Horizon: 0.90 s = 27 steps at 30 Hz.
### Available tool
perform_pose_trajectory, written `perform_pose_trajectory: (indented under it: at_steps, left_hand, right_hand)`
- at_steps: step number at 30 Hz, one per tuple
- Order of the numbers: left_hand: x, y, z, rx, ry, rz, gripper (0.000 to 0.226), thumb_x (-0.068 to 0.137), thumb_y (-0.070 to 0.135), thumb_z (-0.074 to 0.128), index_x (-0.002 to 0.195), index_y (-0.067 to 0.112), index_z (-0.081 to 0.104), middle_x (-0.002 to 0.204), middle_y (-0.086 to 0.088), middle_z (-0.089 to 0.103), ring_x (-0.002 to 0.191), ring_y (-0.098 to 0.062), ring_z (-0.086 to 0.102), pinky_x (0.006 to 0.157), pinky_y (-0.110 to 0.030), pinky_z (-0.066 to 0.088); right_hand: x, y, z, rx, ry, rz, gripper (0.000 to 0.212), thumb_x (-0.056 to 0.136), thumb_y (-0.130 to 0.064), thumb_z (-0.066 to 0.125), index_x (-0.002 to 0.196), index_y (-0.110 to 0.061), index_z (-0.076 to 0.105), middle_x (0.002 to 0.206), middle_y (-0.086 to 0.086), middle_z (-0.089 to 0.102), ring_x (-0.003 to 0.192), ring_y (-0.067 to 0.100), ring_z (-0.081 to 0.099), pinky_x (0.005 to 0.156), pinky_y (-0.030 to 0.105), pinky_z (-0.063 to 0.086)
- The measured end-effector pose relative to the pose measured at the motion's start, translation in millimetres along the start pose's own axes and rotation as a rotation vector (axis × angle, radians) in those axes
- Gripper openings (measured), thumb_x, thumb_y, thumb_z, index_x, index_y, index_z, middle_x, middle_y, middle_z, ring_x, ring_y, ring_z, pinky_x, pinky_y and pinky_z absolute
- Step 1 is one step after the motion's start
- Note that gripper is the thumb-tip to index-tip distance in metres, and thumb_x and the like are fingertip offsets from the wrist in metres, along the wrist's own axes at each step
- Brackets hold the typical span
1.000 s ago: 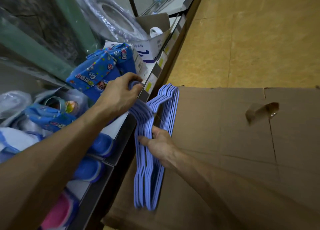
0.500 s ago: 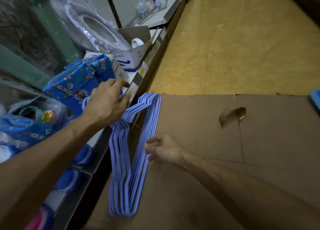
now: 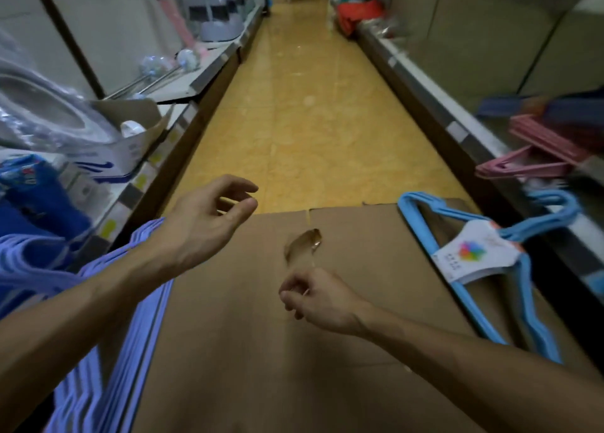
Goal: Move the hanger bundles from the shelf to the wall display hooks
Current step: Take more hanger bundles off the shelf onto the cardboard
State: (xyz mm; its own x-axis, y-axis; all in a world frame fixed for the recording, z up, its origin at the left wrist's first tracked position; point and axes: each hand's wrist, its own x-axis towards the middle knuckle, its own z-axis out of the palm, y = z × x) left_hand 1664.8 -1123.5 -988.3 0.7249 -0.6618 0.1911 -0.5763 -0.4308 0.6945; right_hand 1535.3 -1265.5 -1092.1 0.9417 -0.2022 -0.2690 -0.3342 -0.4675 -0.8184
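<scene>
On the far left a shelf [image 3: 183, 119] carries a plastic-wrapped grey seat [image 3: 42, 112], a white box [image 3: 130, 145] and blue packets [image 3: 29, 184]. Below it the purple hangers [image 3: 130, 328] lean against the shelf's edge, partly hidden by the left forearm that crosses in front of them. The left hand [image 3: 202, 223] hovers above the cardboard [image 3: 261, 351], fingers loosely spread and holding nothing. A torn hole [image 3: 304, 243] marks the cardboard's middle. Just below it the right hand [image 3: 313, 298] hangs with fingers loosely curled, also empty. To the right, blue hangers [image 3: 490, 305] with a paper label [image 3: 474, 256] lie on the cardboard, beside the right shelf. Pink hangers [image 3: 529, 158] rest on that shelf, blurred.
</scene>
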Motion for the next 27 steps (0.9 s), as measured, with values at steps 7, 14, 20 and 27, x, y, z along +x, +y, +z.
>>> perform_pose_trajectory:
  at_steps: [7, 14, 20, 27]
  left_hand:
    - [24.7, 73.9, 39.9, -0.078, -0.106, 0.129, 0.026, 0.096, 0.037, 0.057, 0.122, 0.033, 0.059, 0.112, 0.012, 0.064, 0.102, -0.006, 0.063, 0.081, -0.026, 0.051]
    - [60.9, 183.4, 71.9, -0.113, -0.169, 0.263, 0.022, 0.097, 0.036, 0.055, 0.119, 0.039, 0.055, 0.110, 0.018, 0.061, 0.101, -0.004, 0.061, 0.083, -0.028, 0.052]
    - [53.3, 250.3, 122.7, -0.472, -0.140, 0.296, 0.018, 0.097, 0.021, 0.059, 0.113, 0.027, 0.064, 0.105, 0.003, 0.070, 0.093, -0.013, 0.070, 0.087, -0.040, 0.057]
    - [37.4, 283.2, 192.8, -0.536, -0.280, 0.301, 0.017, 0.095, 0.022, 0.062, 0.109, 0.032, 0.065, 0.100, 0.006, 0.070, 0.092, -0.017, 0.070, 0.086, -0.048, 0.057]
  right_hand:
    - [-51.6, 5.9, -73.8, -0.048, 0.170, 0.020, 0.018, 0.098, -0.022, 0.054, 0.109, -0.017, 0.068, 0.093, 0.000, 0.071, 0.080, 0.012, 0.068, 0.068, 0.021, 0.054]
    - [-118.6, 15.7, -167.0, -0.174, 0.469, 0.039, 0.018, 0.095, -0.024, 0.056, 0.106, -0.022, 0.069, 0.088, -0.009, 0.069, 0.081, 0.003, 0.064, 0.077, 0.024, 0.053]
    - [-187.6, 28.3, -230.9, -0.361, 0.758, 0.137, 0.021, 0.093, -0.025, 0.052, 0.106, -0.021, 0.068, 0.108, 0.000, 0.071, 0.103, 0.018, 0.063, 0.086, 0.031, 0.050]
    - [-266.5, 49.5, -284.9, -0.702, 1.059, 0.489, 0.031, 0.093, -0.038, 0.050, 0.115, -0.018, 0.059, 0.119, 0.010, 0.060, 0.114, 0.035, 0.053, 0.093, 0.043, 0.046]
